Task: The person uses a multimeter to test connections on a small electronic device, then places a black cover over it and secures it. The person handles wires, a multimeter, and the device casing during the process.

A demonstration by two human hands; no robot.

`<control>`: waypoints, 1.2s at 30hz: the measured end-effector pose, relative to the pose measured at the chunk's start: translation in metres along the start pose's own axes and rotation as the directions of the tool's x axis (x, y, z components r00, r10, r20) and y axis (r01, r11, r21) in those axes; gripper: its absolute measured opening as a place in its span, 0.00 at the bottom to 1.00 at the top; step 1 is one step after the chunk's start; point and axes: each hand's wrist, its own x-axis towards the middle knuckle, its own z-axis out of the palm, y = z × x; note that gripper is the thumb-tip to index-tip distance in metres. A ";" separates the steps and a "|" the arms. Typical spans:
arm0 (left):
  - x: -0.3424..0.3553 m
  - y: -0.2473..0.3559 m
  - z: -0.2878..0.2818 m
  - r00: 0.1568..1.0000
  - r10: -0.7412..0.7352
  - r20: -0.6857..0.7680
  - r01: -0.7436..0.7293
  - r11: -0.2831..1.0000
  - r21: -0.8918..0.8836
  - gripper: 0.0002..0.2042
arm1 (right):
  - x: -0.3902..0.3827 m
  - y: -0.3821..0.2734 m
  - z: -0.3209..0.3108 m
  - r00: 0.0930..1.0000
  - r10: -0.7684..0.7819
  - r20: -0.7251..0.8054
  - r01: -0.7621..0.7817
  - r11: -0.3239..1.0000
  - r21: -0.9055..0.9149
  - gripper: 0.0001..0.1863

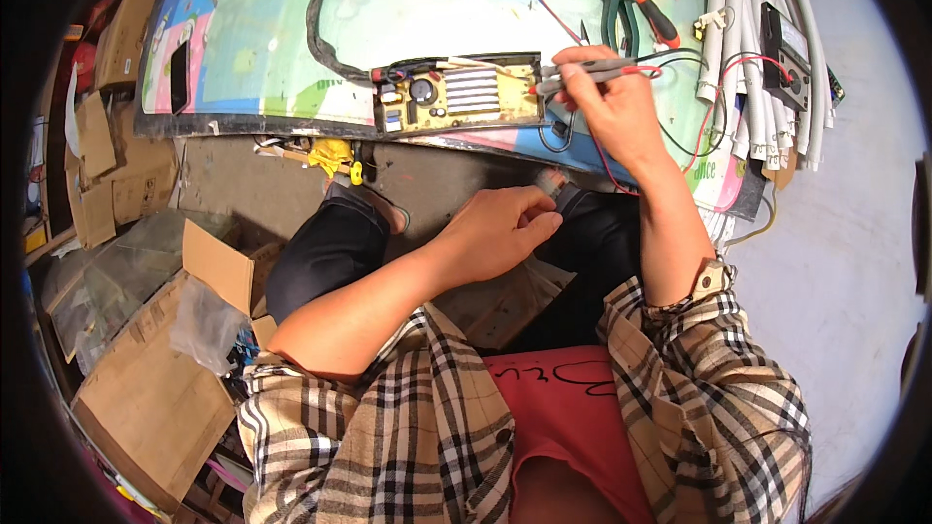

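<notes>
A yellow circuit board (461,95) in an open black case lies at the near edge of a colourful printed tabletop (257,24). At the board's right end, the right hand (621,114) pinches two grey test probes (604,68); whether their tips touch it is unclear. Nearer the wearer than the board, the left hand (495,228) hangs with fingers loosely curled, partly open. Beyond the board to the right lie green-handled pliers (618,10) and a red-and-black screwdriver (657,19); farther right sits a black meter (788,63).
</notes>
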 end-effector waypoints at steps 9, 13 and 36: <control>0.003 -0.004 0.001 1.000 0.025 0.013 -0.027 0.992 0.127 0.15 | 0.007 0.019 0.028 0.930 -0.322 0.176 0.367 0.826 -0.429 0.08; 0.002 -0.003 -0.001 1.000 0.023 0.006 -0.024 0.993 0.112 0.15 | 0.013 0.019 0.026 0.963 -0.247 0.111 0.270 0.875 -0.401 0.11; -0.001 0.004 -0.006 1.000 0.019 0.005 -0.020 0.995 0.100 0.15 | 0.015 -0.001 0.045 0.978 0.068 0.195 -0.093 0.988 0.124 0.10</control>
